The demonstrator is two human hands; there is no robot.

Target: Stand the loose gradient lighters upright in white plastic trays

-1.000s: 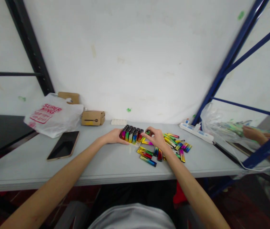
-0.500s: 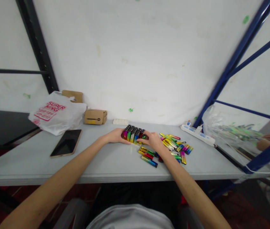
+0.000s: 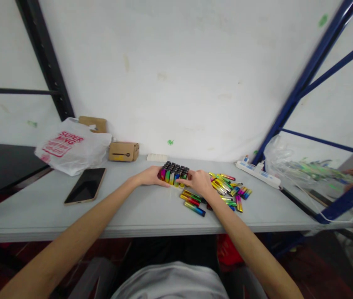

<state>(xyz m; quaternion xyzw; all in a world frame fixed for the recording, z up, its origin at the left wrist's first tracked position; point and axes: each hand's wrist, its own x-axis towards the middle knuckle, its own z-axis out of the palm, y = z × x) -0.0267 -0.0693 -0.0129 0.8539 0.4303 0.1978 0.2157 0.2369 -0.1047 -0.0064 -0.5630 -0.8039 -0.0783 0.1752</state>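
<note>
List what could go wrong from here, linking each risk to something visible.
1. The upright block of shiny, black-topped pieces stands between the left hand and the right hand; uneven pressure might tip some pieces over.
2. Loose pieces lie close to the right forearm, so a sweep of that arm could scatter them.
3. The blue-ended piece lies toward the table's front edge; a knock might send it off.

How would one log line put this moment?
left hand: cupped around left end of upright black-topped pieces | right hand: at their right end | loose pieces: lying on table
</note>
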